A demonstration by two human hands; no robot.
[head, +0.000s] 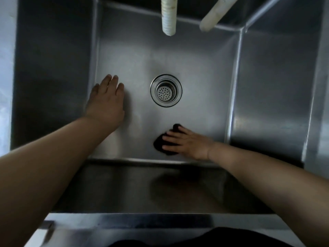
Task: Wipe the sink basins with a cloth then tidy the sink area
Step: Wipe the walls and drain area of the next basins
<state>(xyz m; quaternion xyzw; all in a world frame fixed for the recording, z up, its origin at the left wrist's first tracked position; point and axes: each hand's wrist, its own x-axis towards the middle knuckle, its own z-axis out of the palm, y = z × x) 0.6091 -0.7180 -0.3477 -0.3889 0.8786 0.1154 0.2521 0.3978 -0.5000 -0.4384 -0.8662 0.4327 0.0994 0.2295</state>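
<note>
My right hand [185, 143] pressed flat, fingers straight, on the dark cloth [163, 145] at the basin [204, 77] floor's near edge. Left hand [106, 100] was open, holding nothing, by the left wall. Cloth looked soft, light, bunchy; best pinned under the palm.

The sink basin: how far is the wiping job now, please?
Done: nothing can be confirmed; the basin shows no visible dirt. In hand: the right hand presses the dark cloth on the floor near the front wall, while the left hand rests flat. Left: the area around the drain, the walls, then tidying.
</note>
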